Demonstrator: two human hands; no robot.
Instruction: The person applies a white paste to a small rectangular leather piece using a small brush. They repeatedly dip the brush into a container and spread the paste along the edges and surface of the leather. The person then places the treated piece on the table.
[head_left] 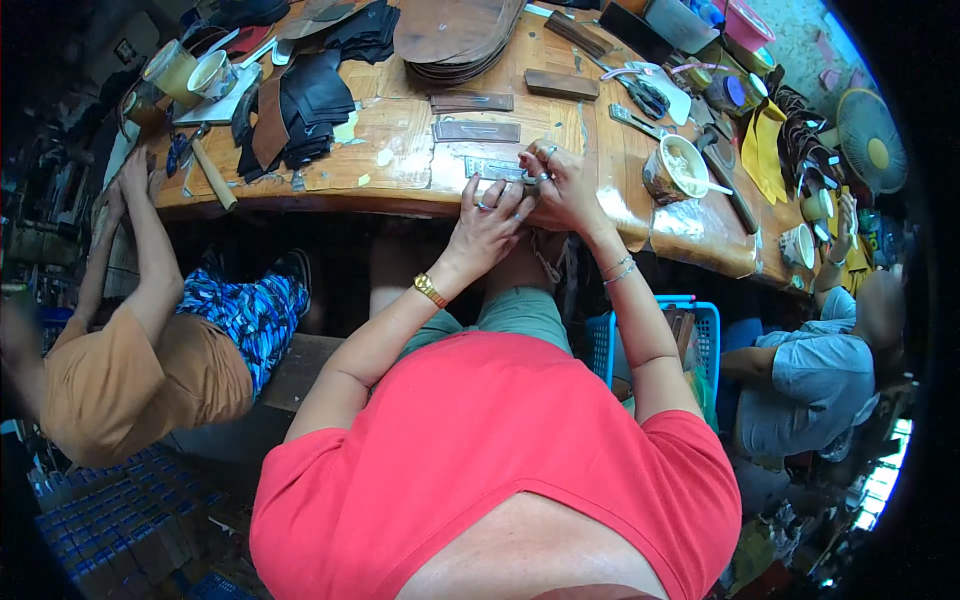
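Note:
At the table's near edge, my left hand (490, 215) has its fingers bent and bunched over a dark piece, mostly hidden beneath them. Close against it, my right hand (562, 185) is closed in a pinch; whatever lies between its fingertips is too small to tell. A greyish flat strip (490, 168) with markings lies just beyond my fingers. Behind it are two dark brown leather strips (476, 131), one above the other, each with a thin line along it.
A stack of brown leather panels (455, 40) and black leather pieces (305, 105) lie farther back. To the right stand a tub of pale paste (672, 170) and a hammer (730, 185). Co-workers sit on both sides; a blue basket (705, 340) is beside my right leg.

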